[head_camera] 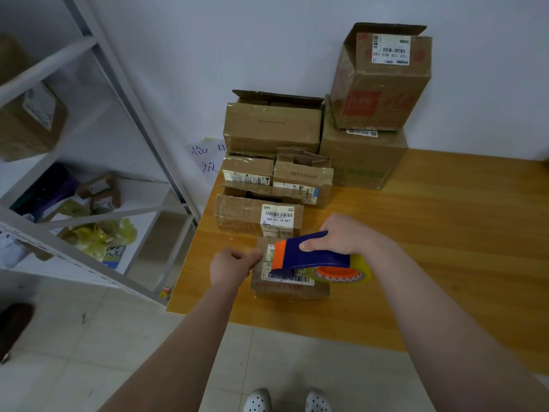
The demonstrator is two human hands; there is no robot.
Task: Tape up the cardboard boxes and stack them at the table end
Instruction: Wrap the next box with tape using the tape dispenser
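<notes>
item 1, right hand: the arm reaches in from the lower right with the wrist bent down. fingers and thumb are wrapped fully round the handle of the tape dispenser.

item 2, left hand: the forearm rises from bottom centre. the fingers are curled in and pinch the upper left edge of the small box. i cannot tell from here whether a tape end is also between them.

item 3, tape dispenser: dark blue body, orange nose pointing left, yellowish clear roll on an orange hub at the right. it lies across the top of the small box, nose just beside the left fingertips.

item 4, small box: brown cardboard with a white barcode label on top. it sits near the front left corner of the wooden table, directly under both hands.

item 5, labelled box: just behind the small box, top flaps raised.

item 6, stacked boxes: at the table's far end against the wall. the topmost one has a flap open.
</notes>
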